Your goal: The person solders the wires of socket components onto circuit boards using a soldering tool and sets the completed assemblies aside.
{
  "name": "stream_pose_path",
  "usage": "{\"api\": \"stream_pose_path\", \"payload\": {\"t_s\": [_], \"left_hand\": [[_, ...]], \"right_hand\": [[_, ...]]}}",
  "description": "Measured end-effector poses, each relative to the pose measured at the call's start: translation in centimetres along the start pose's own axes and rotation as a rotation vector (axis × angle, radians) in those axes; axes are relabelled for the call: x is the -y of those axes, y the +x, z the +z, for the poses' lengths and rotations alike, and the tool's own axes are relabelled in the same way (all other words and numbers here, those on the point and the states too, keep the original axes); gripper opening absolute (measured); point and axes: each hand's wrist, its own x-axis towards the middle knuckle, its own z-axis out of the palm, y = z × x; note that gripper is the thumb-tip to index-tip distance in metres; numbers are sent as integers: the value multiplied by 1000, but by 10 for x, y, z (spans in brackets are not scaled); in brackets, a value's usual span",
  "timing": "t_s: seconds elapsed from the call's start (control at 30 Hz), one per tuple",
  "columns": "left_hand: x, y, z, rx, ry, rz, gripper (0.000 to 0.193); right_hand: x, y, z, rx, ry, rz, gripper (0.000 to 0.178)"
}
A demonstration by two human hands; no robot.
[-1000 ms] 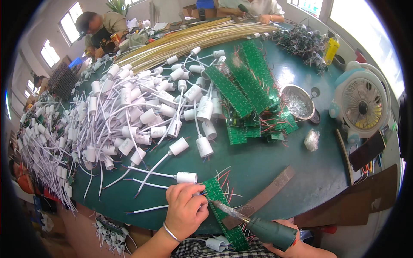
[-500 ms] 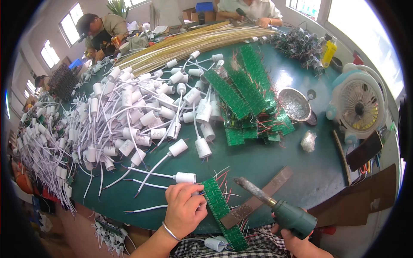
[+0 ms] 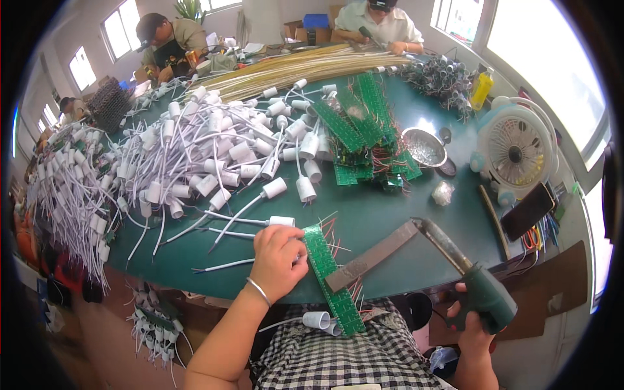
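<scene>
The person's two hands are apart. The left hand [image 3: 276, 263], near the table's [image 3: 390, 213] near edge, has its fingers curled at the left side of a narrow green circuit board [image 3: 320, 255]; whether they pinch the board or a wire is hidden. The right hand [image 3: 473, 328], beyond the near edge, is closed around the handle of a soldering iron [image 3: 491, 302], whose tip is at the far end of a brown bar [image 3: 370, 257]. I cannot tell whether tip and bar touch. The bar lies slantwise across the board, which reaches over the near edge above a checked apron [image 3: 325, 361]. A white socket [image 3: 281, 221] lies just beyond the left hand.

Toward the table's left edge spreads a heap of white sockets [image 3: 214, 140]. Stacked green boards [image 3: 343, 127] and a metal bowl [image 3: 437, 164] sit farther back; a fan [image 3: 515, 153] stands by the right edge. Two co-workers sit past the far edge.
</scene>
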Motion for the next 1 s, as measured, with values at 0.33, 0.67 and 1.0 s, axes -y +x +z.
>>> {"api": "stream_pose_path", "payload": {"t_s": [0.33,0.67,1.0], "left_hand": [[8,-32,-37,120,115,-178,55],[7,31,-35,-75,536,222,16],[79,74,-1,128,192,-272,32]], "right_hand": [[-10,-25,0,-24,-101,48,48],[-24,-3,16,-42,-34,300,38],[-32,16,39,-176,69,250,36]]}}
